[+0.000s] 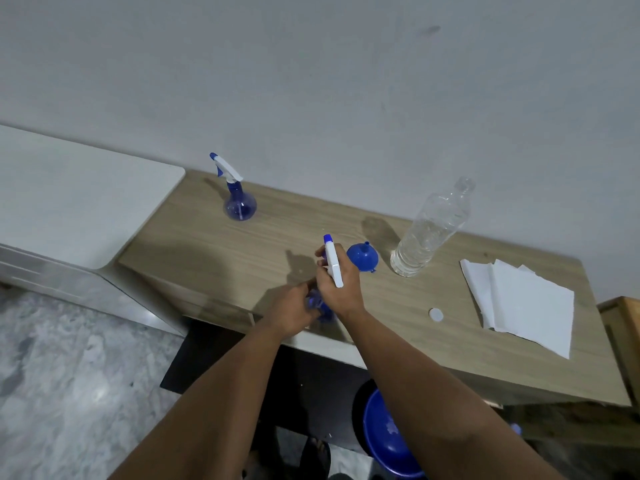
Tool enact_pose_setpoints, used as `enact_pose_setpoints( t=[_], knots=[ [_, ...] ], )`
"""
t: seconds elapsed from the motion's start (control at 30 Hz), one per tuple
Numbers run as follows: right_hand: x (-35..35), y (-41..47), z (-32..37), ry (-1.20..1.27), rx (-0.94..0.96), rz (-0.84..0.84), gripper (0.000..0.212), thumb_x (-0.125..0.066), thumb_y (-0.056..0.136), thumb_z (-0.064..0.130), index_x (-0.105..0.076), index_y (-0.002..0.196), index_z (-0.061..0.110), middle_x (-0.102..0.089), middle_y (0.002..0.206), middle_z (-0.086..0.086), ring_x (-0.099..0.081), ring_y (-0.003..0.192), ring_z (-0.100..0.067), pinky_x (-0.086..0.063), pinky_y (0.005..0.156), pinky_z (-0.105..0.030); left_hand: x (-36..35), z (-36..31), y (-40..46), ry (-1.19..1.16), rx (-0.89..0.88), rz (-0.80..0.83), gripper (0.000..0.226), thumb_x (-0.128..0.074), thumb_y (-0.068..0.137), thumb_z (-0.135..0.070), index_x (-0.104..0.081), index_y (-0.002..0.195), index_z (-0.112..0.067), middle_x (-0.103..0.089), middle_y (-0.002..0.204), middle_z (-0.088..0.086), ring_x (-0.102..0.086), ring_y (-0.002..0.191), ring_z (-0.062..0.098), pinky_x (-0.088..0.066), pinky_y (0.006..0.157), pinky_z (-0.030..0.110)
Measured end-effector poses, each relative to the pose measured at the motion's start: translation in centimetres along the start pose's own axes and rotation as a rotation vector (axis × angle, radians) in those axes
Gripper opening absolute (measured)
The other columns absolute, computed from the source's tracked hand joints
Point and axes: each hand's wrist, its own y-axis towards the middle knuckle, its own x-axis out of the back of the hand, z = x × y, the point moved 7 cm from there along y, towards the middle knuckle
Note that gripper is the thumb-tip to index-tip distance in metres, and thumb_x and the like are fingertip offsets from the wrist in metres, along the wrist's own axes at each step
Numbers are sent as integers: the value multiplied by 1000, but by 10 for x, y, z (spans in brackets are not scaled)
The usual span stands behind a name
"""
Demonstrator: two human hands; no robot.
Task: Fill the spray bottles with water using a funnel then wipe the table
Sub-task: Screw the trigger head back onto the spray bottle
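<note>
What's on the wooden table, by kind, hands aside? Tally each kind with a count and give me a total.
Spray bottles: 2, one standing at the back, one held in the hands
Funnel: 1
Clear water bottle: 1
White cap: 1
Paper towel stack: 1
Total: 6

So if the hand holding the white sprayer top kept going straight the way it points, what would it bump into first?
Probably the blue funnel, lying just beyond the right hand that grips the spray head. Depth is hard to judge, so it might slip past toward the wall.
</note>
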Motion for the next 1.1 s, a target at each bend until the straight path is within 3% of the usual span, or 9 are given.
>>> enact_pose_setpoints(
  t=[0.1,0.23,0.4,0.47,0.57,0.67,0.73,0.9,1.1],
  knots=[
    [-3,2,0,-19,17,8,27,-54,84,-6,-60,98,16,-62,82,-7,-59,72,-23,-52,66,-34,-2,10,6,-45,26,6,39,-73,84,-21,-63,121,-24,-73,108,-3,-68,96,16,-52,83,28],
    [-4,4,-3,-23,10,3,20,-54,83,-7,-55,88,13,-56,73,-10,-51,63,-18,-48,61,-32,-2,17,11,-59,21,-5,41,-72,81,-20,-63,121,-22,-72,106,-2,-68,94,17,-48,78,26],
    [-8,9,-2,42,-56,41,37,-53,87,-5,-66,107,24,-67,90,-14,-63,75,-32,-56,68,-39,-1,18,13,-3,4,22,48,-73,84,-27,-59,130,-25,-71,114,-3,-67,98,15,-45,79,23],
    [-11,9,2,46,-76,66,38,-54,87,-5,-68,109,23,-70,92,-11,-65,81,-28,-57,72,-35,11,18,8,75,-5,34,55,-71,84,-31,-55,136,-25,-69,120,-1,-66,106,20,-44,80,24],
    [-25,4,2,14,-154,164,32,-56,85,-4,-71,105,17,-73,92,1,-67,81,-11,-54,76,-25,48,35,0,184,15,-86,61,-56,79,-49,-55,136,-27,-65,128,2,-63,115,25,-50,94,34],
    [-50,-6,-9,-84,-295,365,14,-61,80,3,-69,89,10,-72,86,-12,-64,78,-19,-50,75,-36,83,60,-8,207,63,-243,65,-68,84,-39,-51,143,-19,-59,136,8,-58,123,28,-46,103,38],
    [-62,-14,-13,-177,-353,436,10,-65,83,8,-66,80,17,-67,81,-5,-61,77,-21,-46,73,-33,100,69,-12,229,70,-308,68,-72,85,-34,-49,145,-16,-56,139,9,-55,125,29,-44,103,38],
    [-59,-27,-17,-258,-471,281,13,-66,82,21,-60,71,19,-63,68,2,-59,63,-21,-44,59,-30,123,88,-22,240,59,-406,70,-63,79,-50,-56,138,-13,-61,131,12,-58,118,34,-49,99,44],
    [-62,-28,-13,-300,-487,349,11,-68,78,22,-60,72,18,-65,74,-3,-63,69,-26,-46,63,-33,130,98,-30,249,64,-430,66,-70,84,-46,-53,140,-14,-58,135,10,-54,125,30,-48,103,46]
  ],
)
